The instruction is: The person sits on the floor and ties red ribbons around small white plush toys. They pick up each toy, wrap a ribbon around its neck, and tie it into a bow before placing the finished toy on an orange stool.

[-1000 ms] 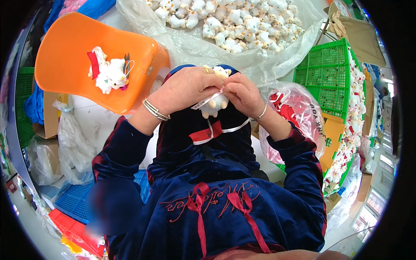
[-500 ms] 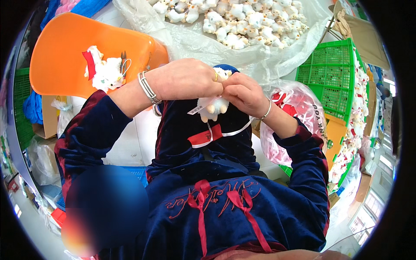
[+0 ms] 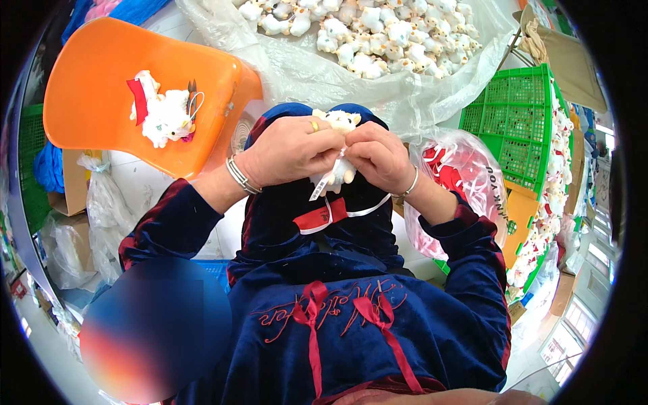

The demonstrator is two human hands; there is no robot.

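Observation:
A small white plush toy (image 3: pixel 344 174) is upright above my lap between my two hands, its head showing over the fingers. My left hand (image 3: pixel 291 150), with a ring and bracelets, is closed with its fingertips pinched at the toy's neck. Facing it, my right hand (image 3: pixel 379 158) pinches at the same spot. A thin pale strip shows between the fingertips; its ends are hidden. A white label (image 3: pixel 318 188) hangs at the toy's side. Just below, a red cloth piece (image 3: pixel 320 217) with a white ribbon (image 3: pixel 368 208) lies on my lap.
An orange chair (image 3: pixel 101 101) at left holds more white plush (image 3: pixel 169 115), a red piece and dark-tipped snips. Ahead, a clear plastic sheet (image 3: pixel 290 88) bears a heap of plush toys (image 3: pixel 398 37). At right are a bag of red pieces (image 3: pixel 459 182) and green crates (image 3: pixel 506 121).
My left hand has come down and lowered its wrist, and the toy's face shows more. The label has swung to hang more steeply. Both hands stay at the toy's neck.

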